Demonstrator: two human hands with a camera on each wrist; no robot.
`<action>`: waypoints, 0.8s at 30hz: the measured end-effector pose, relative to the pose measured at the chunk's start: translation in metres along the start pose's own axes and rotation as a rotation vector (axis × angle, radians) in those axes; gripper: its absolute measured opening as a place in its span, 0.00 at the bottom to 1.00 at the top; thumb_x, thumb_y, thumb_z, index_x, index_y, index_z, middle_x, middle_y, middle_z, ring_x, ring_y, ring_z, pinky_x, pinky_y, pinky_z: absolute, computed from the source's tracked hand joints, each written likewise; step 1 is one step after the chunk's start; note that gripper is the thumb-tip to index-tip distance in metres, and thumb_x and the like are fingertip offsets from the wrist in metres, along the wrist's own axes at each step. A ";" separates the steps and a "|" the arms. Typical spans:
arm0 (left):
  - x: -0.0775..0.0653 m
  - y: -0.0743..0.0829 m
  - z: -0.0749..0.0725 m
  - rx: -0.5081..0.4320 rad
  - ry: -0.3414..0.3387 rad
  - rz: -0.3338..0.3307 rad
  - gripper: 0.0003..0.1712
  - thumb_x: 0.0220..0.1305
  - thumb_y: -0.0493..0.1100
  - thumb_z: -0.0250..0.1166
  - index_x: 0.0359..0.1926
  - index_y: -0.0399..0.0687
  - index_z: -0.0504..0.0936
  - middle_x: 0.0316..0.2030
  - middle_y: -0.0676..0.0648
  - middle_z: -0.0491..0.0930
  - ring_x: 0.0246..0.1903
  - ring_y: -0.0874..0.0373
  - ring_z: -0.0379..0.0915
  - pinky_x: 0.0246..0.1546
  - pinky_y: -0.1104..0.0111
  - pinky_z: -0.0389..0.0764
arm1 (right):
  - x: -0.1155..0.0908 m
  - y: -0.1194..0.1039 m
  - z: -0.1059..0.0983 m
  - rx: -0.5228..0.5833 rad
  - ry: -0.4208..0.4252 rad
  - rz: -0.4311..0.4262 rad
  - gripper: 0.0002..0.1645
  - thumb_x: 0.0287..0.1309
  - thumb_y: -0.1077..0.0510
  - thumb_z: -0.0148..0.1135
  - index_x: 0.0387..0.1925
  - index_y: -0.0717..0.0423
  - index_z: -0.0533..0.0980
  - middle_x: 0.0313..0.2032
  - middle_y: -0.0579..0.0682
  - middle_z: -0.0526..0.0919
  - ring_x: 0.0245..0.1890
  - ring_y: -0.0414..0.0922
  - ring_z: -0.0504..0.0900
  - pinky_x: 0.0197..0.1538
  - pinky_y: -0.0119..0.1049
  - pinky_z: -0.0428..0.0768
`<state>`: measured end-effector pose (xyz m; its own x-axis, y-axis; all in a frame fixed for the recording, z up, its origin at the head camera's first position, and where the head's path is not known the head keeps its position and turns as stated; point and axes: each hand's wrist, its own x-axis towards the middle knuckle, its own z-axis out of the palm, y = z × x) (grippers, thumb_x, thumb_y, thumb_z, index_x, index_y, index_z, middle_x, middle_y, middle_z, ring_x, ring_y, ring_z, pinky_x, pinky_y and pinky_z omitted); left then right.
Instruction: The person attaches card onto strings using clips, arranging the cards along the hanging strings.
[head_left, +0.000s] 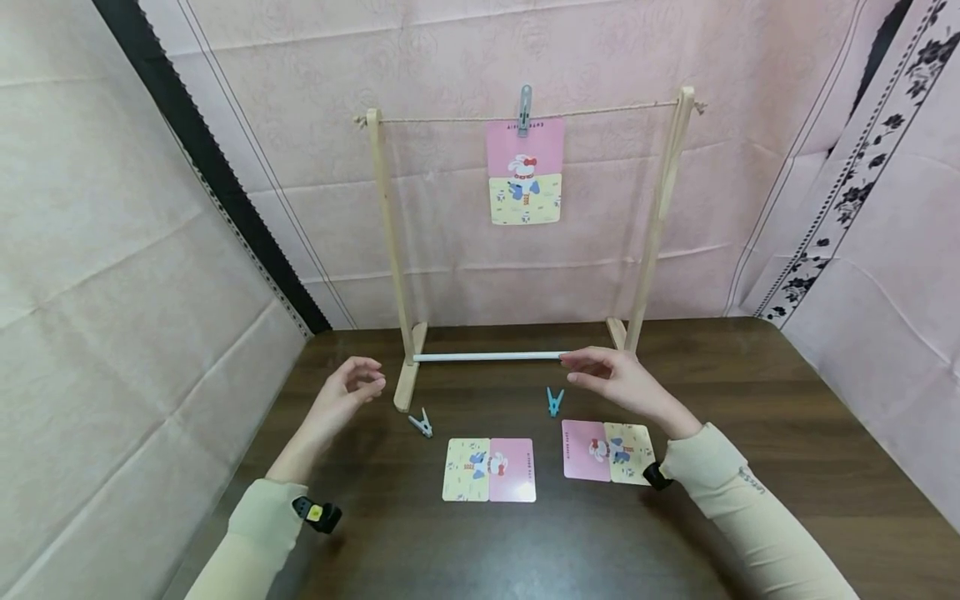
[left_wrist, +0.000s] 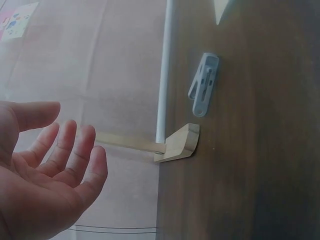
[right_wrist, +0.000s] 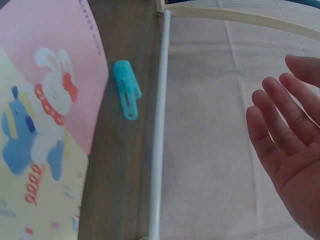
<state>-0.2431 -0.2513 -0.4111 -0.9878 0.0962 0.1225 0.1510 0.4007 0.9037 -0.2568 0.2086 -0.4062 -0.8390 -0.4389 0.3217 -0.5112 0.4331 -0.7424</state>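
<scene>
My left hand (head_left: 347, 396) hovers left of the wooden stand's foot (head_left: 407, 383), fingers loosely bent and holding nothing. Below it on the table lies a grey clothespin (head_left: 422, 422); the left wrist view shows the same clothespin (left_wrist: 204, 85). My right hand (head_left: 611, 377) is raised near the right end of the white rod (head_left: 487, 357), its fingers relaxed with nothing in them. A blue clothespin (head_left: 555, 402) lies below and left of that hand. Two pink-and-yellow rabbit cards lie on the table: a left card (head_left: 489, 471) and a right card (head_left: 607, 451), near the right wrist.
Between two wooden posts (head_left: 390, 233) runs a string (head_left: 442, 120). A similar card (head_left: 525, 179) hangs from it, clipped by a grey-blue clothespin (head_left: 525, 110). Pale cloth (head_left: 300, 167) covers the walls behind and beside the brown table (head_left: 480, 550).
</scene>
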 end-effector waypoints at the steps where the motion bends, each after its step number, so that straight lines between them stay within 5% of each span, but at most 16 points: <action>1: 0.000 -0.001 0.001 0.001 -0.004 -0.002 0.21 0.71 0.41 0.64 0.59 0.37 0.71 0.51 0.36 0.78 0.44 0.52 0.78 0.48 0.61 0.79 | 0.000 0.001 0.003 -0.009 -0.004 -0.006 0.18 0.64 0.56 0.69 0.55 0.51 0.82 0.48 0.46 0.87 0.46 0.42 0.84 0.49 0.36 0.81; 8: 0.004 -0.008 0.009 0.020 -0.014 -0.006 0.19 0.71 0.38 0.63 0.59 0.38 0.73 0.51 0.34 0.78 0.42 0.54 0.77 0.46 0.62 0.78 | 0.003 0.008 0.023 -0.019 -0.061 -0.019 0.20 0.63 0.55 0.70 0.56 0.53 0.81 0.48 0.48 0.86 0.45 0.43 0.84 0.47 0.39 0.82; 15: 0.013 -0.015 0.014 0.068 -0.070 0.002 0.21 0.72 0.38 0.62 0.62 0.37 0.72 0.53 0.34 0.78 0.45 0.48 0.76 0.48 0.54 0.78 | 0.007 0.012 0.041 -0.055 -0.140 -0.020 0.21 0.62 0.53 0.71 0.57 0.51 0.81 0.48 0.47 0.86 0.49 0.52 0.83 0.49 0.40 0.81; 24: 0.018 -0.021 0.020 0.102 -0.101 0.003 0.22 0.68 0.33 0.63 0.62 0.35 0.73 0.54 0.31 0.76 0.44 0.46 0.75 0.43 0.62 0.75 | 0.010 0.012 0.061 -0.041 -0.246 -0.008 0.26 0.63 0.50 0.69 0.59 0.57 0.79 0.51 0.56 0.84 0.50 0.55 0.80 0.50 0.46 0.80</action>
<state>-0.2632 -0.2400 -0.4360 -0.9793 0.1867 0.0785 0.1622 0.4907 0.8561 -0.2601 0.1610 -0.4473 -0.7669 -0.6187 0.1707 -0.5288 0.4584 -0.7143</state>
